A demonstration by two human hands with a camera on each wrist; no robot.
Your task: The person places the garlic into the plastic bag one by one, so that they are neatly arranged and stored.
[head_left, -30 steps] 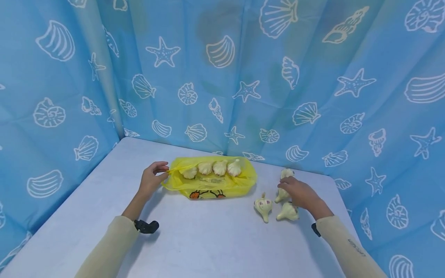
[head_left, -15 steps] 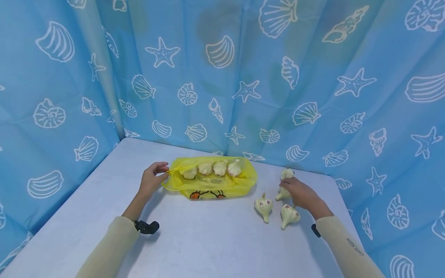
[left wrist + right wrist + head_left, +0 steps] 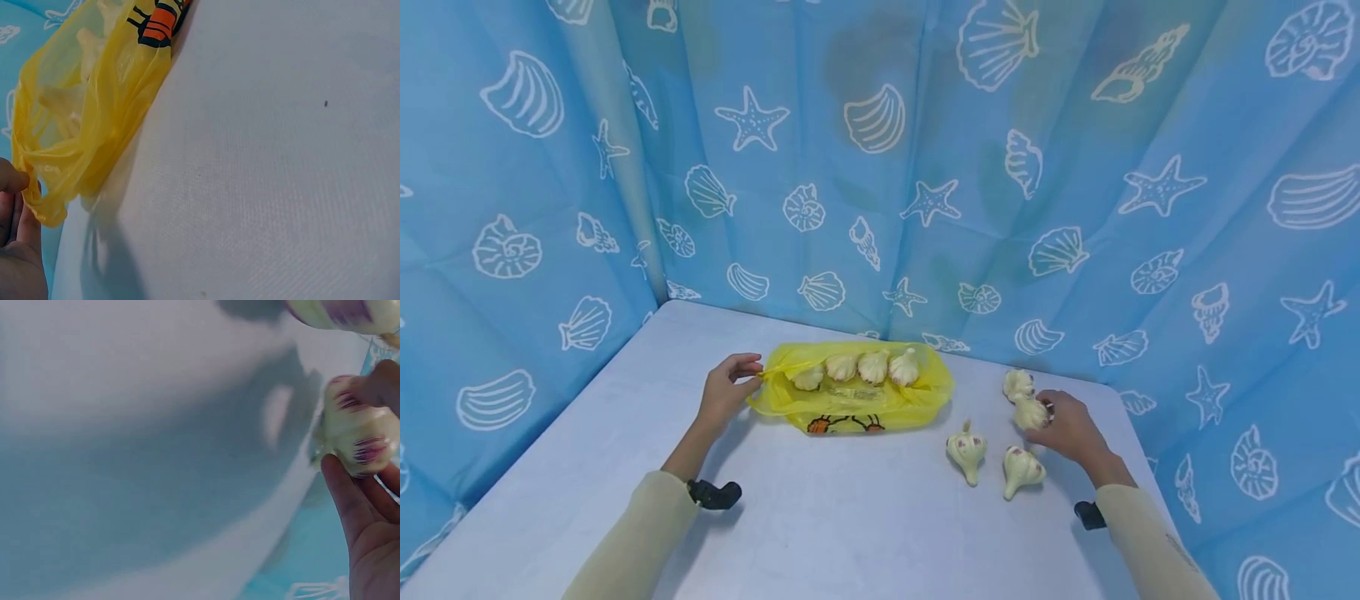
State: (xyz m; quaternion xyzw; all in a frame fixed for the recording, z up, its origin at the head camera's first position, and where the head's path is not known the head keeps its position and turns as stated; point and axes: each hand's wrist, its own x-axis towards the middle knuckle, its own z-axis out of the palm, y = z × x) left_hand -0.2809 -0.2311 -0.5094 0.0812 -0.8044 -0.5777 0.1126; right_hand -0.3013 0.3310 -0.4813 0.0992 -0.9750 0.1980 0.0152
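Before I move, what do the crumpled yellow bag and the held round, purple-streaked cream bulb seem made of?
Crumpled yellow bag: likely thin plastic film, softly glossy, wrinkled and see-through. Cream bulb: smooth, faintly shiny; painted-looking streaks suggest moulded plastic or foam, though real garlic stays possible.

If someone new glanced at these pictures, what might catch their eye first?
Probably the yellow bag on the table, with garlic bulbs inside, its edge pinched by the left hand. Next, the blue curtain behind, printed with white shells. At the right, the right hand holds another bulb.
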